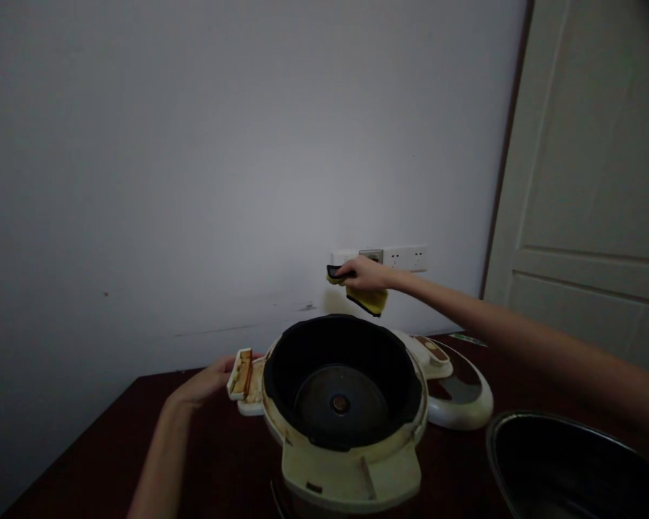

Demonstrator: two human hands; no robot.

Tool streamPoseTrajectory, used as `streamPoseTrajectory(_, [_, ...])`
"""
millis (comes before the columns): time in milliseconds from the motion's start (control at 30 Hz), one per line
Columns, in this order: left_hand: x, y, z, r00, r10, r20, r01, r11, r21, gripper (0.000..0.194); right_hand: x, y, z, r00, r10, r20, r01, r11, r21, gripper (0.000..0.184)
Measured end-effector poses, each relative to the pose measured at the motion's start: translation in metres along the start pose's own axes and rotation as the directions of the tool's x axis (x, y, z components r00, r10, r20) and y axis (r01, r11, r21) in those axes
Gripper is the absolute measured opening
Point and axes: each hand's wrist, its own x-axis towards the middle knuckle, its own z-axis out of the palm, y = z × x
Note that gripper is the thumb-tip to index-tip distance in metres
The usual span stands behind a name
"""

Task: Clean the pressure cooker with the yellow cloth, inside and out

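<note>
An electric pressure cooker body, cream with brownish stains, stands open on the table, its dark inside facing up. My left hand grips it at the stained hinge bracket on the left side; most of the fingers are hidden behind the bracket. Above the cooker's far rim, close to the wall, my right hand is closed on a yellow cloth with black edging. Part of the cloth hangs down below the fingers, apart from the cooker.
The white cooker lid with a brown and grey panel lies behind the body on the right. A metal inner pot sits at the lower right. Wall sockets are behind my right hand. The dark red table meets the wall.
</note>
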Motion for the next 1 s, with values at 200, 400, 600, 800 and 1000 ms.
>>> streamPoseTrajectory(200, [0.012, 0.013, 0.014, 0.997, -0.014, -0.077, 0.0, 0.983, -0.181, 0.038, 0.077, -0.025, 0.062, 0.978, -0.149, 0.145, 0.101, 0.951, 0.291, 0.04])
streamPoseTrajectory(400, [0.008, 0.01, 0.017, 0.997, 0.002, -0.077, -0.019, 0.975, -0.22, 0.04, 0.092, -0.061, 0.103, 0.888, -0.275, 0.368, 0.044, 0.849, 0.527, 0.034])
streamPoseTrajectory(600, [0.006, 0.011, 0.019, 0.999, -0.002, -0.053, -0.011, 0.971, -0.238, 0.041, 0.083, -0.044, 0.103, 0.878, -0.237, 0.416, -0.023, 0.847, 0.531, 0.033])
streamPoseTrajectory(800, [0.005, 0.013, 0.019, 0.998, -0.024, -0.057, 0.01, 0.972, -0.235, 0.044, 0.057, 0.003, 0.091, 0.908, -0.152, 0.389, -0.055, 0.88, 0.472, 0.034])
streamPoseTrajectory(1000, [0.007, 0.01, 0.016, 0.999, -0.024, -0.025, 0.018, 0.972, -0.234, 0.048, 0.024, 0.032, 0.074, 0.911, -0.109, 0.399, -0.064, 0.916, 0.395, 0.032])
